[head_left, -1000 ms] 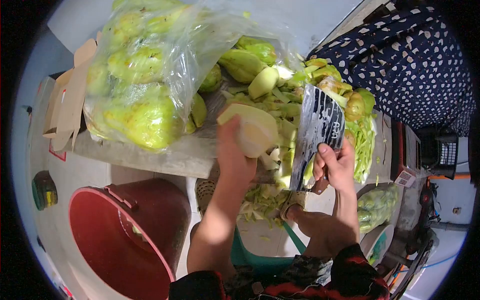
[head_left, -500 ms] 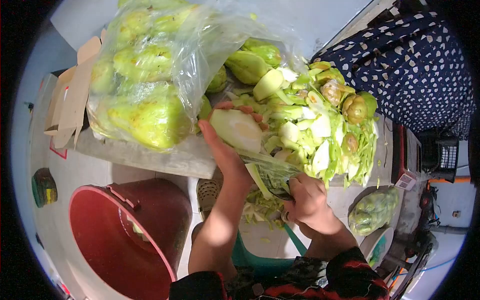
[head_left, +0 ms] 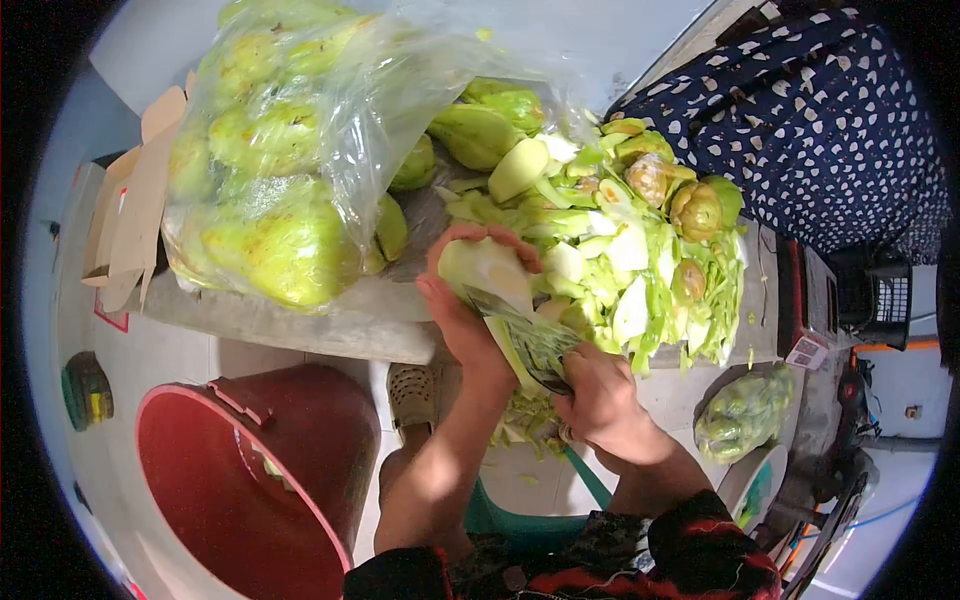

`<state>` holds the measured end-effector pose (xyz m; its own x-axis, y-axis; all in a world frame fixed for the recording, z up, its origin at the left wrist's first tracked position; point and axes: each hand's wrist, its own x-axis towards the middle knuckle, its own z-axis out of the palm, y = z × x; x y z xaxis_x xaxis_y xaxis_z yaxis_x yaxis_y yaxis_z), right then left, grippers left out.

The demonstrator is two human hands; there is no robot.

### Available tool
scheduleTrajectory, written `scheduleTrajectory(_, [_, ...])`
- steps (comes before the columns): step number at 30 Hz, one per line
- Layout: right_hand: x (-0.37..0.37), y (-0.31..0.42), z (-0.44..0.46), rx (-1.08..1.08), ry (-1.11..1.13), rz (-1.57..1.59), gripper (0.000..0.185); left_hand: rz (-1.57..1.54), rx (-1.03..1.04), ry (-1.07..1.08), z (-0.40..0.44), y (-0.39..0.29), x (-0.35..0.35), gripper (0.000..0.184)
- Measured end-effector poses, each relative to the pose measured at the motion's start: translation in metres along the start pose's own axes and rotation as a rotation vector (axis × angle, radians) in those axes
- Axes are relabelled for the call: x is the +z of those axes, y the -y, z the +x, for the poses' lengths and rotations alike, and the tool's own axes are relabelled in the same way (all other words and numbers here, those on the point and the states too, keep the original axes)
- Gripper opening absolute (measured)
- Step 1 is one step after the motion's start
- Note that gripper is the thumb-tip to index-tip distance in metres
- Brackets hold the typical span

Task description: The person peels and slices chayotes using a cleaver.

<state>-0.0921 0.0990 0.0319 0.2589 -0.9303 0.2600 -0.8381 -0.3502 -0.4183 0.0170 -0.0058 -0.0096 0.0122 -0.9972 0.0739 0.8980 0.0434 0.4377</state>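
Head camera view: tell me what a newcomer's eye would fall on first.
Probably the wide knife in the right hand, its blade against the pale cut fruit in the left hand, mid-picture. Then the bright heap of green peelings just beyond, and the big red bucket at lower left.

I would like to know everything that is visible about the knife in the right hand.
The knife has a broad, shiny, metal-looking blade with dark streaks and green patches, perhaps reflections or residue. It slants from the right hand, which hides the handle, up to the pale cut piece in the left hand. A light-green strip runs beside it.
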Motion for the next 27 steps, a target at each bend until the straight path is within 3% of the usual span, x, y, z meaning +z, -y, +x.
scheduleTrajectory(8, [0.004, 0.006, 0.001, 0.103, -0.033, 0.040, 0.020, 0.094, 0.034, 0.021, -0.005, 0.005, 0.000, 0.067])
scheduleTrajectory(14, [0.007, 0.009, 0.003, 0.091, -0.063, -0.008, 0.016, -0.147, -0.116, -0.023, -0.008, 0.003, 0.008, 0.068])
scheduleTrajectory(16, [0.006, 0.012, 0.005, 0.130, -0.091, 0.036, 0.015, 0.193, 0.090, 0.062, -0.010, 0.007, 0.007, 0.067])
scheduleTrajectory(17, [0.006, 0.011, 0.006, 0.132, -0.092, 0.036, 0.015, 0.193, 0.087, 0.063, -0.012, 0.008, 0.009, 0.067])
scheduleTrajectory(19, [0.008, 0.007, 0.007, 0.118, -0.101, -0.031, 0.018, -0.117, -0.156, -0.047, -0.015, 0.008, 0.015, 0.065])
scheduleTrajectory(20, [0.009, 0.006, 0.006, 0.119, -0.101, -0.032, 0.018, -0.118, -0.158, -0.047, -0.016, 0.010, 0.013, 0.065])
scheduleTrajectory(22, [0.010, 0.006, 0.005, 0.166, -0.058, -0.011, 0.018, -0.016, -0.094, 0.049, -0.015, 0.014, 0.004, 0.062])
scheduleTrajectory(27, [0.000, 0.001, 0.011, 0.147, -0.143, 0.140, 0.017, 0.276, -0.111, 0.016, -0.015, 0.005, 0.009, 0.057])
